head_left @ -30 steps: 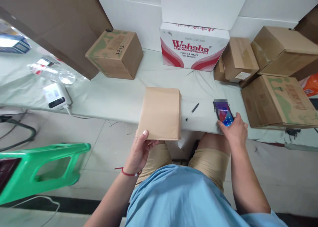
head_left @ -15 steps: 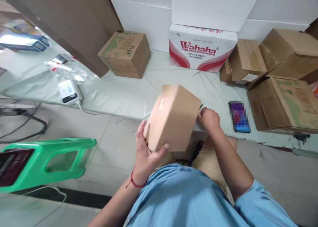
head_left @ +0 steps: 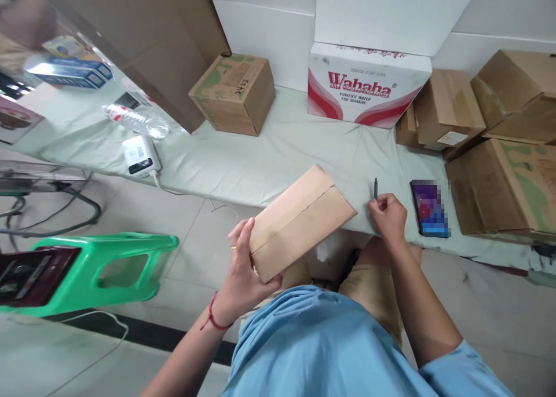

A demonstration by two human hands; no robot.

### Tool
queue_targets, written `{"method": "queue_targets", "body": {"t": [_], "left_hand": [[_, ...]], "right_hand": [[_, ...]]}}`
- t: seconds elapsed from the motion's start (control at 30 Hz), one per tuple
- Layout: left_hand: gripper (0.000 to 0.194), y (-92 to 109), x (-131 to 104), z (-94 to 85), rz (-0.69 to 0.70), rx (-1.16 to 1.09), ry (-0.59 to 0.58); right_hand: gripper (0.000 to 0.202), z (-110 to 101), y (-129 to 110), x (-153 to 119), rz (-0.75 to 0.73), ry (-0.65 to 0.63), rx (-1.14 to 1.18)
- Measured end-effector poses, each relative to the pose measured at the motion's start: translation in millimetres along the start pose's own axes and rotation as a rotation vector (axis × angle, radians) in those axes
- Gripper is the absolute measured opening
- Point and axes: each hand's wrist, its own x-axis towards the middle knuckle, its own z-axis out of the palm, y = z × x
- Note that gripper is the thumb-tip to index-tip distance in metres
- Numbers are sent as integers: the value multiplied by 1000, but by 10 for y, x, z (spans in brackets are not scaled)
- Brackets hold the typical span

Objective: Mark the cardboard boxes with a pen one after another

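A plain brown cardboard box [head_left: 304,223] is tilted in front of me at the table's near edge, a seam running along its upper face. My left hand [head_left: 245,263] grips its left end, thumb below and fingers on the far side. To the right of the box, my right hand [head_left: 390,214] is closed around a thin dark pen [head_left: 376,188], which points up and away from me. The pen is apart from the box. A phone [head_left: 430,208] with a blurred screen lies on the cloth just right of my right hand.
A brown box marked 2422 [head_left: 234,95] and a white Wahaha carton [head_left: 369,87] stand along the back. Several brown boxes [head_left: 499,182] are stacked at right. A plastic bottle [head_left: 139,120] and a white power bank [head_left: 141,156] lie left. A green stool [head_left: 99,269] stands on the floor.
The box has been turned in my left hand, so its seamed face now shows upward. My right hand has moved right, away from the box, with the pen. The view has shifted slightly left.
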Motion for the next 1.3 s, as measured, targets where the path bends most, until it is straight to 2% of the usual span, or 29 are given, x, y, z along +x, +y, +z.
{"method": "queue_targets", "body": {"t": [0.1,0.2,0.3,0.4,0.47,0.57,0.63,0.7,0.8,0.87,0.93,1.03,1.1,1.17,1.23,1.3], "left_hand": [[129,-233,-90,-81,-75,5,-79],[135,-390,-163,-90,-188,-38,-126],[139,-459,-239,-52,-268,-54,-135],[134,-440,-294,-6,-249,-25,-86],[127,-368,-282,13,-159,3,-28],[117,-193,-170,20,110,39,57],[106,-67,-62,23,319,69,98],[90,36,35,50,466,130,123],[71,115,137,154,556,233,75],[70,110,186,243,596,263,49],[76,67,230,312,635,264,48],[91,-37,278,354,677,234,10],[102,-113,286,371,686,179,-32],[113,-177,267,412,638,74,-14],[123,-215,221,484,490,-91,42],[126,-219,158,563,226,-292,76]], "right_hand": [[22,42,84,-38,23,99,145],[25,74,129,-57,33,150,246],[30,90,147,-75,21,147,316],[38,108,164,-90,12,139,356],[47,124,181,-93,14,144,376],[57,140,201,-94,21,149,424],[57,137,202,-98,28,149,483],[50,123,195,-97,45,163,562],[34,91,183,-78,67,199,665],[26,54,179,-61,70,200,722],[21,-22,169,-67,75,189,780],[24,-241,117,-162,94,119,898],[28,-431,46,-276,110,-7,1013],[38,-600,-42,-394,131,-165,1101],[51,-714,-124,-483,164,-304,1104],[56,-775,-180,-532,219,-388,1082]]}}
